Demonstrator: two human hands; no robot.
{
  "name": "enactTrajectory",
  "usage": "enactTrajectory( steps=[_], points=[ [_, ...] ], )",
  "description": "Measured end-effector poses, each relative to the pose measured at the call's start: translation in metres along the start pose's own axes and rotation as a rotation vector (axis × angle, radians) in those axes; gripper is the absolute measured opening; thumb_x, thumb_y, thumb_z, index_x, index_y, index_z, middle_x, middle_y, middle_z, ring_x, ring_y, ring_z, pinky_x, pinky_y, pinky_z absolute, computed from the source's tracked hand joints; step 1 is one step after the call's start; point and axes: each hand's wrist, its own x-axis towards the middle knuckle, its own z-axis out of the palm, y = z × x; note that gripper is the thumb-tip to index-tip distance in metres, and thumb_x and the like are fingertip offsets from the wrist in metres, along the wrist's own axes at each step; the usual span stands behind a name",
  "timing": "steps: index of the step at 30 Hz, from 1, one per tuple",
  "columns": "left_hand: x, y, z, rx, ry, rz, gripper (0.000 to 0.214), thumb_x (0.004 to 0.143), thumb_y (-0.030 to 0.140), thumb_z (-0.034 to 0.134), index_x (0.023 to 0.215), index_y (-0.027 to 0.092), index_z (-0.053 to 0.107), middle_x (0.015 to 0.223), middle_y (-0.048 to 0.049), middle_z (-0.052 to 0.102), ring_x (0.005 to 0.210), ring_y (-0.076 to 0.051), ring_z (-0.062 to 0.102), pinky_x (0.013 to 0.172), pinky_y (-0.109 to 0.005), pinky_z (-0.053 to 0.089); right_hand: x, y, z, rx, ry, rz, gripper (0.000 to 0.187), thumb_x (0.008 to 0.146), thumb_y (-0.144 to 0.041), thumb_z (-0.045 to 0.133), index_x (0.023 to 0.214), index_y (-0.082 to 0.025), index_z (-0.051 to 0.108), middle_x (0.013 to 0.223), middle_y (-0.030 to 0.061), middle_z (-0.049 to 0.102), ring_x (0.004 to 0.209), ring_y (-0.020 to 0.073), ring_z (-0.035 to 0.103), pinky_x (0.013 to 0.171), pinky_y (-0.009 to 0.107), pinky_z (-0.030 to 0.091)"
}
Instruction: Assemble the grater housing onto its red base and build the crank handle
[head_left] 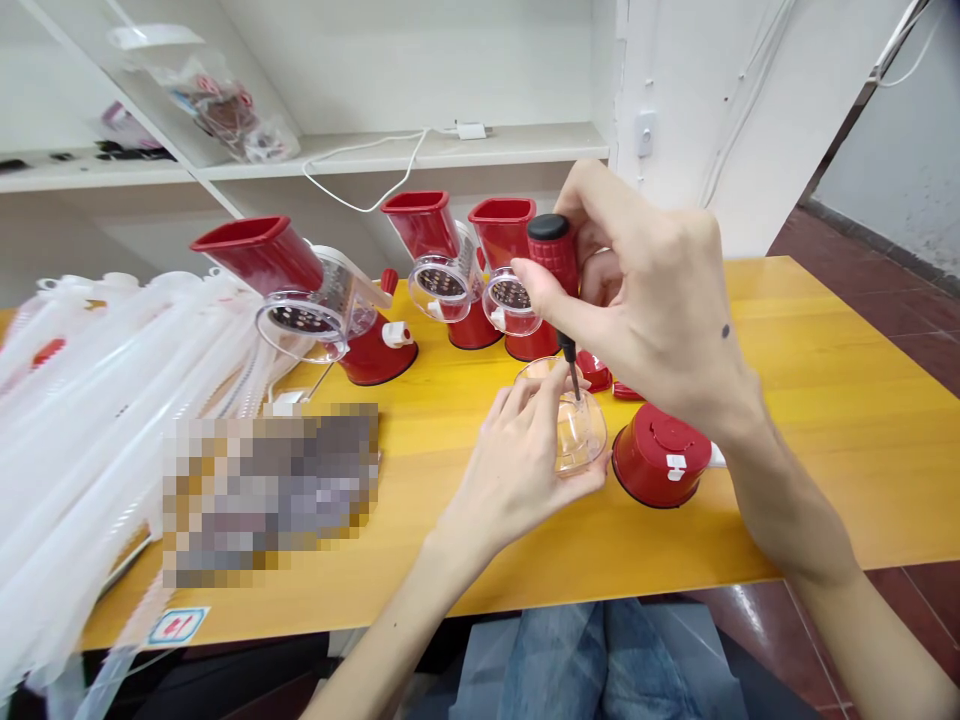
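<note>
My right hand (652, 290) is wrapped round a screwdriver (553, 255) with a red handle and a black cap. Its dark shaft points down, and the tip meets a clear plastic part (581, 440) with a rounded rim. My left hand (517, 455) grips that part from the left, fingers over its top and thumb along its near edge. Whether a screw sits under the tip, I cannot tell. Just right of the clear part is a red grater base (656, 455) with a white label. Smaller red pieces (596, 372) lie behind, partly hidden by my right hand.
Along the back of the yellow table (435, 480) stand three red rotary graters (375, 345) with metal drums. Long white plastic bags or sleeves (112, 430) heap up at the left, beside a pixelated patch (277, 500). White shelves (420, 150) with a cable rise behind.
</note>
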Motion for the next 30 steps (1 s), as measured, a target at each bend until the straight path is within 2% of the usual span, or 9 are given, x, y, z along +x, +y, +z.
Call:
enactTrajectory(
  steps=[2, 5, 11, 14, 16, 20, 24, 27, 30],
  points=[
    [0.0, 0.0, -0.001, -0.009, -0.002, -0.002, 0.069, 0.08, 0.036, 0.073, 0.139, 0.019, 0.041, 0.134, -0.0167, 0.063, 0.126, -0.036, 0.059, 0.099, -0.052, 0.053, 0.0, -0.001, -0.001, 0.017, -0.011, 0.046, 0.027, 0.091, -0.029, 0.068, 0.08, -0.03, 0.044, 0.066, -0.0026, 0.057, 0.058, 0.0147, 0.055, 0.054, 0.031, 0.043],
    [0.001, -0.002, -0.001, -0.023, 0.004, 0.012, 0.072, 0.08, 0.037, 0.073, 0.141, 0.02, 0.038, 0.137, -0.017, 0.062, 0.126, -0.036, 0.06, 0.1, -0.052, 0.053, 0.001, 0.001, -0.008, 0.117, -0.124, 0.145, 0.032, 0.091, -0.035, 0.071, 0.082, -0.027, 0.041, 0.071, -0.0042, 0.054, 0.058, 0.0122, 0.049, 0.053, 0.028, 0.042],
    [0.0, -0.005, 0.001, -0.059, 0.034, 0.036, 0.085, 0.08, 0.037, 0.074, 0.15, 0.022, 0.028, 0.139, -0.0171, 0.062, 0.129, -0.036, 0.06, 0.103, -0.053, 0.052, 0.006, 0.017, -0.027, 0.376, -0.33, 0.132, 0.031, 0.093, -0.041, 0.073, 0.095, -0.021, 0.05, 0.088, -0.0025, 0.055, 0.076, 0.0092, 0.056, 0.058, 0.02, 0.046],
    [0.0, -0.005, 0.001, -0.071, 0.035, 0.037, 0.088, 0.078, 0.036, 0.075, 0.15, 0.021, 0.027, 0.138, -0.0174, 0.063, 0.13, -0.037, 0.06, 0.104, -0.054, 0.051, 0.008, 0.025, -0.035, 0.442, -0.464, 0.097, 0.027, 0.096, -0.04, 0.069, 0.102, -0.019, 0.054, 0.095, -0.0011, 0.06, 0.083, 0.0094, 0.062, 0.063, 0.018, 0.051],
    [0.001, -0.005, 0.0, -0.098, 0.023, 0.034, 0.088, 0.078, 0.035, 0.075, 0.151, 0.022, 0.028, 0.137, -0.0163, 0.063, 0.129, -0.036, 0.06, 0.104, -0.053, 0.051, 0.007, 0.028, -0.037, 0.459, -0.508, 0.086, 0.028, 0.098, -0.041, 0.068, 0.105, -0.018, 0.055, 0.094, -0.001, 0.062, 0.081, 0.0088, 0.064, 0.064, 0.018, 0.053],
    [0.003, -0.005, -0.003, -0.18, -0.045, 0.009, 0.085, 0.076, 0.034, 0.076, 0.148, 0.023, 0.031, 0.136, -0.0133, 0.064, 0.121, -0.034, 0.063, 0.103, -0.051, 0.052, 0.004, 0.03, -0.029, 0.412, -0.391, 0.067, 0.04, 0.094, -0.055, 0.068, 0.1, -0.019, 0.052, 0.082, -0.0042, 0.058, 0.071, 0.0073, 0.06, 0.059, 0.017, 0.051],
    [0.004, -0.005, -0.006, -0.171, -0.083, 0.004, 0.083, 0.076, 0.033, 0.075, 0.146, 0.024, 0.032, 0.131, -0.012, 0.066, 0.117, -0.034, 0.063, 0.1, -0.051, 0.052, 0.005, 0.03, -0.019, 0.329, -0.302, 0.079, 0.047, 0.088, -0.063, 0.07, 0.093, -0.022, 0.048, 0.075, -0.0063, 0.052, 0.066, 0.0077, 0.053, 0.057, 0.019, 0.048],
    [0.003, -0.005, -0.006, -0.16, -0.078, 0.014, 0.083, 0.076, 0.031, 0.074, 0.147, 0.024, 0.031, 0.13, -0.0124, 0.066, 0.115, -0.034, 0.063, 0.099, -0.051, 0.052, 0.007, 0.027, -0.014, 0.278, -0.241, 0.079, 0.051, 0.081, -0.059, 0.079, 0.085, -0.023, 0.043, 0.07, -0.007, 0.047, 0.06, 0.0086, 0.045, 0.054, 0.022, 0.045],
    [0.003, -0.006, -0.006, -0.154, -0.077, 0.03, 0.085, 0.076, 0.031, 0.073, 0.148, 0.023, 0.03, 0.132, -0.0137, 0.065, 0.117, -0.035, 0.062, 0.099, -0.052, 0.052, 0.006, 0.022, -0.009, 0.19, -0.126, 0.108, 0.046, 0.085, -0.044, 0.08, 0.082, -0.025, 0.039, 0.07, -0.0064, 0.044, 0.06, 0.0096, 0.041, 0.055, 0.024, 0.044]
  ],
)
